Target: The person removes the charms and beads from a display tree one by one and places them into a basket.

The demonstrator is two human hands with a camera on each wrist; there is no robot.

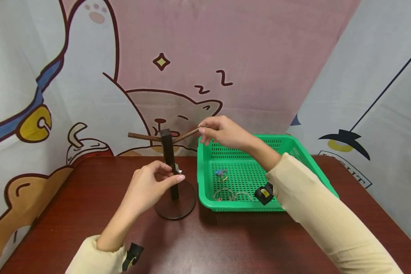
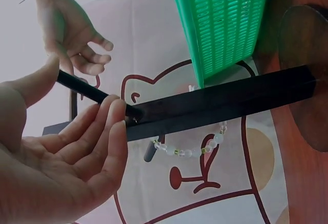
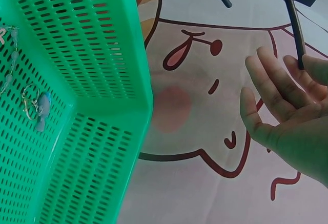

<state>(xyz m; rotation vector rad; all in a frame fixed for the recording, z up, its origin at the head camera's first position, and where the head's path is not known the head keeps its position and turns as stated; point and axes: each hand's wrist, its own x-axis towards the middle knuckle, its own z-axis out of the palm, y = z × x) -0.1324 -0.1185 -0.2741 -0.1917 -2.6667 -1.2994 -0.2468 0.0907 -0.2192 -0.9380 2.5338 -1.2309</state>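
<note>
A dark wooden jewelry stand (image 1: 168,160) stands upright on a round base (image 1: 174,213), with pegs sticking out from its square post. My left hand (image 1: 145,186) is at the middle of the post, its thumb and fingers holding a short peg (image 2: 84,89) in the left wrist view. Higher up, the thumb and forefinger of my right hand (image 1: 224,131) pinch the end of the long right peg (image 1: 188,134). On a peg behind the post hangs a bracelet of clear and pale beads (image 2: 189,152), mostly hidden from the head view.
A green plastic basket (image 1: 246,206) sits right of the stand, under my right forearm. Inside lie a blue hair clip-like piece (image 1: 220,172), a gold-colored ring-shaped piece (image 1: 224,178) and beaded bracelets (image 1: 243,194). Behind the brown table (image 1: 99,205) hangs a cartoon-printed cloth (image 1: 260,57).
</note>
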